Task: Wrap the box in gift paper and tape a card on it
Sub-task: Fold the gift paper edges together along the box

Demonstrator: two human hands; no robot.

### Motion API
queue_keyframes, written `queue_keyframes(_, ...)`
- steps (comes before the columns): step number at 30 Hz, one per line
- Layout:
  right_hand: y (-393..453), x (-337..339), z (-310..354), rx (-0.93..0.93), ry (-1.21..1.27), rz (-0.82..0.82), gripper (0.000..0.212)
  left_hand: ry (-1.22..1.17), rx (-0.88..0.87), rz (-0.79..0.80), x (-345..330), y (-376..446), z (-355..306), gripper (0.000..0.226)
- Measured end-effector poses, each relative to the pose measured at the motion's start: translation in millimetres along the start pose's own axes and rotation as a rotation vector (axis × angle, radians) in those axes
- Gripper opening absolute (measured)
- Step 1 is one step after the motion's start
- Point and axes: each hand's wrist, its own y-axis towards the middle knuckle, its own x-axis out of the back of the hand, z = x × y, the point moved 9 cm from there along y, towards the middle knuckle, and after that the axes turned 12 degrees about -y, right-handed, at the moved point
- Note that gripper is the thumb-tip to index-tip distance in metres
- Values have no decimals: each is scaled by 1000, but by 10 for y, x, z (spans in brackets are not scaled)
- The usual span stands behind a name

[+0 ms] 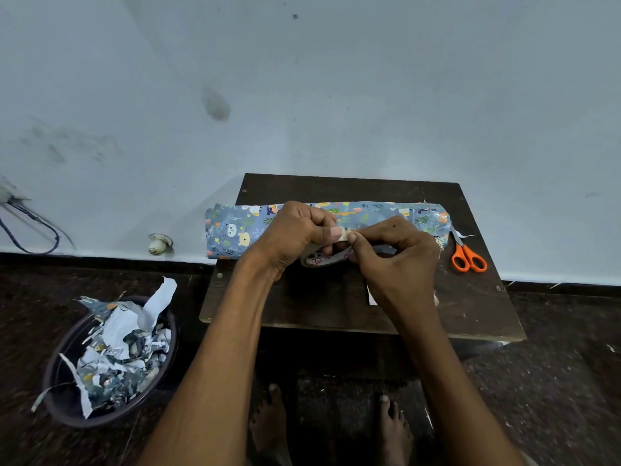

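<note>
A roll of blue gift paper [235,227] with animal prints lies across the far part of a small dark wooden table [470,307]. Above the table's middle, my left hand [292,233] grips a roll of tape [327,258] with red lettering inside its core. My right hand [396,260] pinches the loose end of the tape at the top of the roll, fingertip to my left thumb. A white piece, perhaps the card [372,297], shows partly under my right wrist. The box is not visible.
Orange-handled scissors [468,257] lie at the table's right side. A dark tub [67,398] full of torn paper scraps stands on the floor to the left. A small round object [158,245] and cables [33,230] sit by the wall. My bare feet are below the table.
</note>
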Motion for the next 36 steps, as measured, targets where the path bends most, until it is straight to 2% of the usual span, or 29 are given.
queue_keyframes(4,-18,27,53,41,-53,-29,4,9,15,-6,-9,-3,16,51)
queue_keyframes(17,15,51,306,268,-211,37,10,6,17,-60,-21,5,-4,44)
queue_keyframes(23,35,19,326,292,-258,79,9,6,29,-74,-14,-2,-2,34)
queue_keyframes(36,64,-38,317,258,-282,177,12,54,-8,-67,-29,1,-19,35)
